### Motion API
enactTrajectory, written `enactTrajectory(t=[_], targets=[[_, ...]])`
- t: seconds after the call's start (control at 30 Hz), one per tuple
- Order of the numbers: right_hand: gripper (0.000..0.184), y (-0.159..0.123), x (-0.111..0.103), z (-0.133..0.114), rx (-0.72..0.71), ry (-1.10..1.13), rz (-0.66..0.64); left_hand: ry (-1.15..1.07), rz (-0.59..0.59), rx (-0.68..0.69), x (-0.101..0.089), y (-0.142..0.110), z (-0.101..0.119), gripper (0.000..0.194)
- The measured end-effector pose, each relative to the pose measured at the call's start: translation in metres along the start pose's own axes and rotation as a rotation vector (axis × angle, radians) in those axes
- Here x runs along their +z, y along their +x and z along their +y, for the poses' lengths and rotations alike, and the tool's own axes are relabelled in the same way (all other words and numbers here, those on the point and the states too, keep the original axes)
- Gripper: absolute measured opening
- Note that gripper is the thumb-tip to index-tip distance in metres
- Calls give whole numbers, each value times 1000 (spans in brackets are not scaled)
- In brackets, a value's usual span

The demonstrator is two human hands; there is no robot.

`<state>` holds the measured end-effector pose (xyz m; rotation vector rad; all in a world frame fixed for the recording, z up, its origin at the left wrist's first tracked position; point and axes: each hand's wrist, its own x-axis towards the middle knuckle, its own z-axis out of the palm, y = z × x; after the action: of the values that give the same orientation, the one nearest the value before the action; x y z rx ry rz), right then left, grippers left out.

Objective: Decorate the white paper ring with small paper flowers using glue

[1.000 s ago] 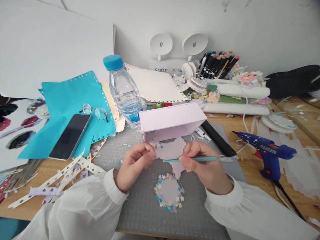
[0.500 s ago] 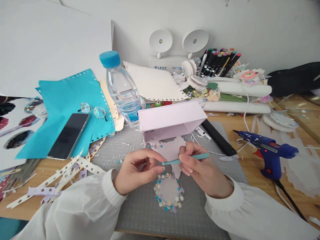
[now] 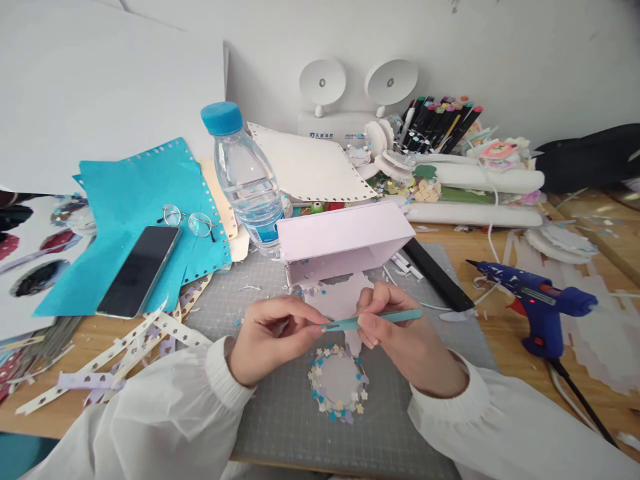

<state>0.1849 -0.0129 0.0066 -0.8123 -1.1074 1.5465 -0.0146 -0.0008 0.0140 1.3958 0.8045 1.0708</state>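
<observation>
Teal tweezers (image 3: 400, 315) lie almost level in my right hand (image 3: 397, 333), gripped between thumb and fingers. Their tip reaches the fingertips of my left hand (image 3: 277, 337), which are closed in a pinch; whatever sits between them is too small and covered to make out. Just below, a round wreath of tiny blue, cream and lilac paper flowers (image 3: 363, 395) rests on the grey cutting mat (image 3: 400, 427). Behind my hands stands a pale lilac paper box (image 3: 345, 233), its open side facing me, with a cut paper shape (image 3: 340, 303) in front of it.
A water bottle (image 3: 247, 180) stands left of the box. Further left are a phone (image 3: 139, 270), glasses (image 3: 187, 220), blue paper (image 3: 135, 187) and punched strips (image 3: 100, 353). On the right lie a blue glue gun (image 3: 540, 300) with its cord and a black bar (image 3: 437, 277).
The tweezers have shifted slightly right and level with my left fingertips. The small blue piece seen at their tip before is now covered by my left fingers, which have closed.
</observation>
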Motion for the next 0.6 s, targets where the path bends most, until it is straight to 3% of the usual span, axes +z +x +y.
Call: enactTrajectory(t=[0.23, 0.37, 0.6], targets=[[15, -3, -1, -2, -245, -233, 91, -99, 55, -117, -3, 1, -5, 3], [13, -8, 1, -6, -375, -309, 143, -108, 24, -152, -2, 1, -4, 3], [19, -12, 2, -12, -481, -440, 21, -130, -4, -146, 2, 0, 0, 5]])
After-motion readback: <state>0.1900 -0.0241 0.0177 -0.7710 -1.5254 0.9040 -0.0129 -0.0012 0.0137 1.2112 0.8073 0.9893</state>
